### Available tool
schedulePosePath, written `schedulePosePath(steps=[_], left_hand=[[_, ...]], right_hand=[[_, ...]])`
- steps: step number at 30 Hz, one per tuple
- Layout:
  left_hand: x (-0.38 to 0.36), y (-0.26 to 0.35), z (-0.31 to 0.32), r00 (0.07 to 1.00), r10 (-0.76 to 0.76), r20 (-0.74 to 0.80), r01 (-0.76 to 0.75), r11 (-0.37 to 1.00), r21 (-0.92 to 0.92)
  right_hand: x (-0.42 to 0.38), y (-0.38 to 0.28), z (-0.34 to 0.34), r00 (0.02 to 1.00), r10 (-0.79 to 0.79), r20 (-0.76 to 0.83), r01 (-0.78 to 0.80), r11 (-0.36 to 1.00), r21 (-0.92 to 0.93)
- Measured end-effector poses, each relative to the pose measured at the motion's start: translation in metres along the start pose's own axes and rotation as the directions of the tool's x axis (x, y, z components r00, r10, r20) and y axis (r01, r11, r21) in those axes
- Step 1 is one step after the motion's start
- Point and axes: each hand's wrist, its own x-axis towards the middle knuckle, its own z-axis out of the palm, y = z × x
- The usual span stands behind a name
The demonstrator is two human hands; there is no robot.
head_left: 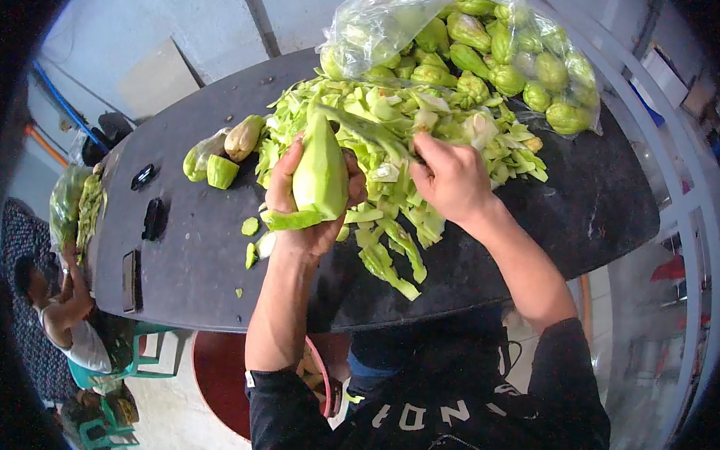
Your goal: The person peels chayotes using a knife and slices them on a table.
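Note:
My left hand is wrapped round a pale green, mostly peeled chayote, held upright over the table. A thick slice of peel lies against its lower end. My right hand is closed on what looks like a knife; its long greenish-grey blade reaches left to the top of the chayote. The handle is hidden in my fingers. Behind and below both hands spreads a large heap of green peelings, with longer strips toward the near edge.
A clear plastic bag full of whole chayotes stands at the back of the dark table. Several chayote pieces lie left of the heap, near small black objects. Another person sits at far left.

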Motion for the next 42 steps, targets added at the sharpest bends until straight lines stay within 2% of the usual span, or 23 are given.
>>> schedulePosePath(steps=[1,3,5,7,8,9,10,11,13,15,17,18,21,25,27,29,31,33,35,37,38,41,42], left_hand=[[0.001,0.001,-0.002,0.998,-0.02,0.067,0.018,0.999,0.034],[0.003,0.002,-0.005,0.998,-0.026,0.053,0.023,0.998,0.06],[0.006,0.004,-0.009,0.999,-0.05,0.005,0.051,0.998,-0.025],[0.01,0.003,-0.009,0.998,-0.009,-0.065,0.01,1.0,0.024],[0.011,0.002,-0.009,0.976,0.073,-0.205,-0.012,0.958,0.287],[0.012,0.001,-0.011,0.93,0.183,-0.318,0.014,0.849,0.529],[0.015,0.0,-0.015,0.92,0.317,-0.231,-0.001,0.59,0.807],[0.016,0.0,-0.019,0.902,0.432,0.002,-0.039,0.077,0.996],[0.02,-0.003,-0.021,0.831,0.508,0.229,-0.057,-0.331,0.942],[0.021,-0.005,-0.026,0.831,0.515,0.212,-0.083,-0.262,0.962],[0.026,-0.005,-0.036,0.838,0.496,0.225,-0.029,-0.372,0.928],[0.026,-0.007,-0.036,0.871,0.471,0.14,0.04,-0.353,0.935],[0.03,-0.01,-0.051,0.901,0.411,0.141,0.048,-0.417,0.908],[0.031,-0.009,-0.047,0.867,0.448,0.22,-0.052,-0.357,0.933],[0.031,-0.011,-0.046,0.897,0.402,0.183,-0.015,-0.386,0.922],[0.034,-0.016,-0.057,0.897,0.371,0.239,-0.053,-0.448,0.893],[0.033,-0.019,-0.049,0.866,0.418,0.275,-0.064,-0.453,0.889],[0.031,-0.019,-0.038,0.669,0.542,0.509,-0.156,-0.567,0.809],[0.025,-0.026,-0.023,0.693,0.522,0.498,-0.214,-0.51,0.833],[0.019,-0.04,-0.007,0.678,0.237,0.696,-0.323,-0.754,0.572],[0.018,-0.049,-0.002,0.693,0.162,0.702,-0.327,-0.798,0.506],[0.025,-0.066,0.006,0.684,0.086,0.725,-0.294,-0.877,0.381],[0.025,-0.066,0.013,0.713,0.088,0.696,-0.297,-0.861,0.413]], right_hand=[[0.0,0.001,0.001,0.997,0.079,0.017,-0.079,0.997,0.014],[0.001,0.004,0.001,0.993,0.112,0.022,-0.112,0.993,0.023],[0.002,0.008,0.0,0.992,0.084,-0.099,-0.084,0.996,0.006],[0.006,0.005,-0.01,0.987,0.145,-0.067,-0.144,0.989,0.019],[0.011,0.003,-0.016,0.967,0.253,-0.026,-0.251,0.966,0.064],[0.014,0.001,-0.022,0.933,0.358,0.023,-0.359,0.928,0.104],[0.017,0.002,-0.027,0.94,0.336,0.058,-0.325,0.934,-0.146],[0.014,0.004,-0.028,0.941,0.334,0.054,-0.324,0.935,-0.144],[0.009,0.009,-0.026,0.916,0.384,0.112,-0.325,0.878,-0.353],[0.005,0.011,-0.028,0.921,0.366,0.137,-0.301,0.888,-0.349],[0.006,0.009,-0.025,0.948,0.309,0.078,-0.262,0.894,-0.364],[0.006,0.008,-0.024,0.948,0.311,0.074,-0.266,0.895,-0.358],[0.003,0.008,-0.023,0.965,0.259,0.048,-0.225,0.906,-0.359],[0.0,0.012,-0.019,0.978,0.21,0.012,-0.197,0.932,-0.304],[-0.001,0.011,-0.02,0.991,0.121,-0.056,-0.131,0.951,-0.28],[-0.002,0.012,-0.02,0.99,0.135,-0.047,-0.143,0.95,-0.276],[-0.002,0.015,-0.018,0.988,0.147,-0.05,-0.155,0.947,-0.28],[0.0,0.019,-0.018,0.994,0.086,-0.07,-0.104,0.945,-0.31],[-0.003,0.022,-0.019,0.996,0.03,-0.086,-0.058,0.936,-0.347],[-0.002,0.022,-0.016,0.995,-0.022,-0.093,-0.013,0.931,-0.364],[-0.002,0.022,-0.015,0.995,-0.035,-0.096,-0.004,0.926,-0.378],[-0.003,0.021,-0.017,0.992,-0.071,-0.105,0.024,0.921,-0.389],[-0.002,0.022,-0.018,0.984,-0.113,-0.135,0.051,0.918,-0.392]])
